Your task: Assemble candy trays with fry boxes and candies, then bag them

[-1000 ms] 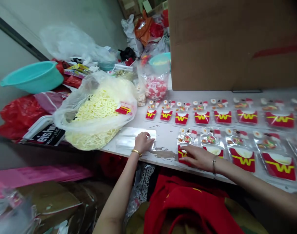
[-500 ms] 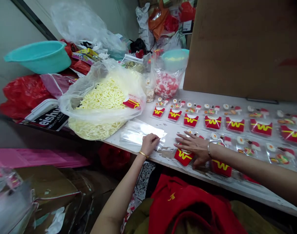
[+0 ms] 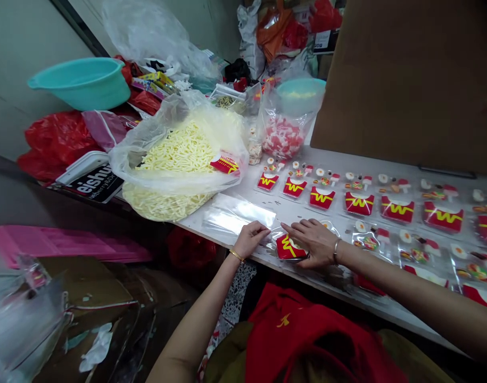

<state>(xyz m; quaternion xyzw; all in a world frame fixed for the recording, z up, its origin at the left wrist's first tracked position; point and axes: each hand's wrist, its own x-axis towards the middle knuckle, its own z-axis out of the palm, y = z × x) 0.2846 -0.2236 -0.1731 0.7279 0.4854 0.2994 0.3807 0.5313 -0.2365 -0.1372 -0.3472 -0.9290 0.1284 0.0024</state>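
My left hand [image 3: 251,239] is closed in a pinch at the front of the table, its fingertips at the clear plastic edge of a small packet. This packet [image 3: 288,248] holds a red fries carton piece with a yellow zigzag mark and lies tilted between my hands. My right hand [image 3: 314,242] grips its right side, with the fingers across the top and the thumb at the lower edge, hiding part of it. Just behind my left hand lies a stack of flat clear bags [image 3: 237,213]. Further packets [image 3: 360,205] like this one lie in rows to the right.
A big clear bag [image 3: 183,149] of pale yellow fries-like pieces stands at the left. Behind are a bag [image 3: 283,137] of pink-and-white pieces and turquoise basins [image 3: 81,88]. A large cardboard sheet [image 3: 403,85] blocks the back right. Cartons [image 3: 93,287] stand below left.
My right hand has slid the packet left toward my left hand, turning it. Its fingers, spread flat before, now close around the packet. The view has shifted a little left.
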